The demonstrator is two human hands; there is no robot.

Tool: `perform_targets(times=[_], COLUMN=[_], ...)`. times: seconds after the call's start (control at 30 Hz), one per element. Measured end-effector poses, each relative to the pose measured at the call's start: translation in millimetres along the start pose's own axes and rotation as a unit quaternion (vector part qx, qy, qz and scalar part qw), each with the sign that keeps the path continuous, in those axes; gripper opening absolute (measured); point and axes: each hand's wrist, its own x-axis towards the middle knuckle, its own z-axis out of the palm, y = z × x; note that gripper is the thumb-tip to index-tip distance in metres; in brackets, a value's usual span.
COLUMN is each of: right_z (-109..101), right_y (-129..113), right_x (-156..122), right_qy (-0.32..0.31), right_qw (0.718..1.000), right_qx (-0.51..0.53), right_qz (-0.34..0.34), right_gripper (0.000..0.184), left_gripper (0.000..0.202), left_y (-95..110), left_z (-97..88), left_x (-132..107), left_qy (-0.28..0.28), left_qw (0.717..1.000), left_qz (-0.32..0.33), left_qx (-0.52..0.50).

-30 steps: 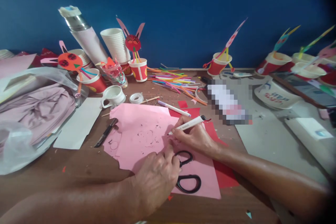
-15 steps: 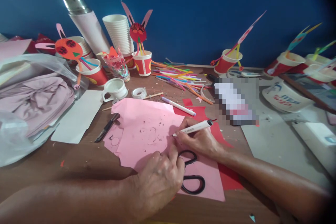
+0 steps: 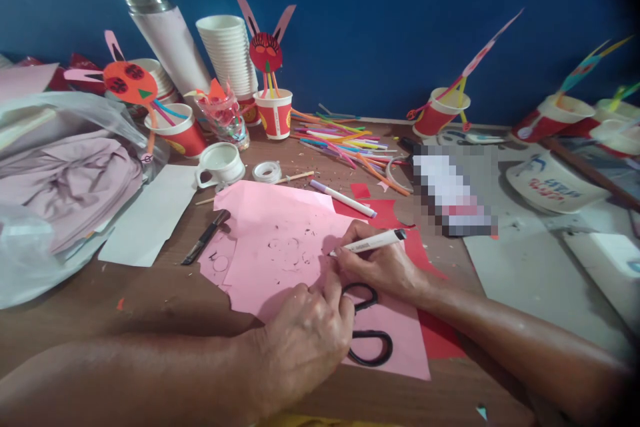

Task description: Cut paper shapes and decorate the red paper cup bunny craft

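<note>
My right hand (image 3: 383, 270) grips a white marker (image 3: 377, 240) with a black end, its tip down at the pink paper (image 3: 273, 280). Close beside that tip is my left hand (image 3: 310, 330), fingers curled and index finger extended toward the marker. What the left fingers hold, if anything, is hidden. Black scissors handles (image 3: 373, 347) stick out from beside the left hand; the blades are out of sight. Dark outlines and small specks lie across the pink sheet. Red paper (image 3: 440, 330) shows from under its right side.
A craft knife (image 3: 206, 237), purple-capped marker (image 3: 343, 198), white mug (image 3: 219, 165) and tape roll (image 3: 267, 172) surround the paper. Coloured sticks (image 3: 345, 140) lie behind. Paper cups with figures (image 3: 274, 117) line the wall. A plastic bag (image 3: 30, 247) is left, a blurred-out phone (image 3: 445, 190) right.
The whole view has shifted slightly. Both hands keep nearly the same pose, and the marker tip stays at almost the same place on the pink paper.
</note>
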Motion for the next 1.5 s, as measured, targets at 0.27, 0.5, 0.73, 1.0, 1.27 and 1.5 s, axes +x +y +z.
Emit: perform_targets(times=[0.27,0.5,0.73,1.0,1.27,1.5], right_z=[-0.2,-0.9,0.1,0.9,1.9,-1.7], right_y=[0.5,1.0,3.2,5.0,1.0,1.7], right_x=[-0.7,-0.6,-1.4,-0.6,1.3,0.6], right_qy=[0.004,0.010,0.024,0.028,0.092,0.094], right_qw=[1.000,1.000,1.000,1.000,0.988,0.989], right_qx=[-0.010,-0.005,-0.007,0.004,0.106,-0.010], right_qz=[0.003,0.007,0.004,0.006,-0.067,-0.113], right_gripper=[0.014,0.014,0.014,0.011,0.007,0.013], left_gripper=[0.025,0.026,0.025,0.022,0.016,0.020], left_y=[1.3,0.7,0.4,0.5,-1.4,-0.6], left_z=[2.5,2.0,3.8,0.6,2.1,0.4], left_x=[0.1,-1.0,-0.5,1.0,0.9,0.9], left_qy=[0.016,0.015,0.012,0.020,0.013,0.003], left_qw=[1.000,1.000,1.000,1.000,1.000,1.000], left_qz=[-0.007,0.000,0.005,0.005,0.005,0.015], left_qx=[0.020,0.020,0.017,0.019,0.019,0.024])
